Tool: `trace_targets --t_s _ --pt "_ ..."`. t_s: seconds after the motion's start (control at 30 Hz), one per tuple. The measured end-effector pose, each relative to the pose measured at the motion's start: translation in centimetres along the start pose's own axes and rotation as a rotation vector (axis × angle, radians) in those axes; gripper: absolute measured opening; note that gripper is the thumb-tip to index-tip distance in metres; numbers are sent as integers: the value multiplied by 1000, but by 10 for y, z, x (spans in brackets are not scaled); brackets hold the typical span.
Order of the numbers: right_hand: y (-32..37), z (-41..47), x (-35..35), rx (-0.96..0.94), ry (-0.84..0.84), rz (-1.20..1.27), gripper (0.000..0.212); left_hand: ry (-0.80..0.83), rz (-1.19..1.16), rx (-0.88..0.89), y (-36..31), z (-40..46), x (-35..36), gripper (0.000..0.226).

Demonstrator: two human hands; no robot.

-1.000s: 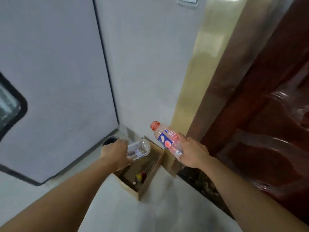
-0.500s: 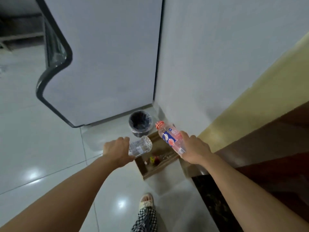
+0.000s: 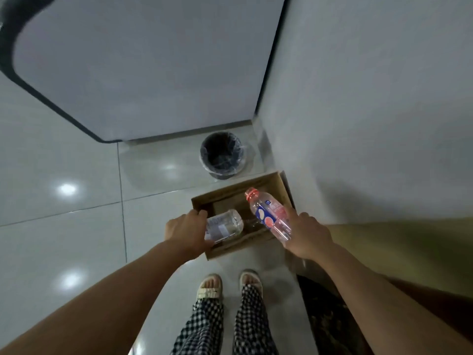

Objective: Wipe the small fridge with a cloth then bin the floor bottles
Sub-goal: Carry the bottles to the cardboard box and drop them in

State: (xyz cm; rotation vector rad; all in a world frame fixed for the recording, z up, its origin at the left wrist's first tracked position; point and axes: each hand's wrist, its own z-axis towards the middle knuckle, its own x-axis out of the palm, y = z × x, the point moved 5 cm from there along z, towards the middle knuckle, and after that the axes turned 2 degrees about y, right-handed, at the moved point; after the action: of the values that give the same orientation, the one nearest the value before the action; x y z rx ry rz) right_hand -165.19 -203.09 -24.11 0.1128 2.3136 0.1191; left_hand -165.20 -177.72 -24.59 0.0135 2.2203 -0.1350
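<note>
Both hands now over cardboard box [image 3: 281, 181]: left grip [image 3: 188, 230] clamped on clear bottle [image 3: 225, 225], right grip [image 3: 308, 238] on red-capped bottle [image 3: 268, 213].

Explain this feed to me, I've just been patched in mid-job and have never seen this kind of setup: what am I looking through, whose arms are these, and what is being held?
There is no machine here. You are looking through one wide-angle camera worn on a person's head, aimed forward and down, so the two bare arms and the sandalled feet belong to the wearer.

The left hand grips a clear plastic bottle with a pale label. The right hand grips a clear plastic bottle with a red cap and blue-and-pink label. In the picture both bottles overlap an open brown cardboard box that stands on the pale tiled floor.

Beyond the box stands a round dark bin with a plastic liner, near the corner where the white fridge meets the wall. Neither bottle has been let go yet.
</note>
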Motion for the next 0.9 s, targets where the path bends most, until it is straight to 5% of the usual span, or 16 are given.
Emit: trace_targets --t_s 0.53,0.9 --pt "-62 262 191 -82 89 -59 87 69 -1 -72 -23 226 215 57" --pt "-66 346 265 -23 37 -118 78 67 86 -55 -25 319 307 67"
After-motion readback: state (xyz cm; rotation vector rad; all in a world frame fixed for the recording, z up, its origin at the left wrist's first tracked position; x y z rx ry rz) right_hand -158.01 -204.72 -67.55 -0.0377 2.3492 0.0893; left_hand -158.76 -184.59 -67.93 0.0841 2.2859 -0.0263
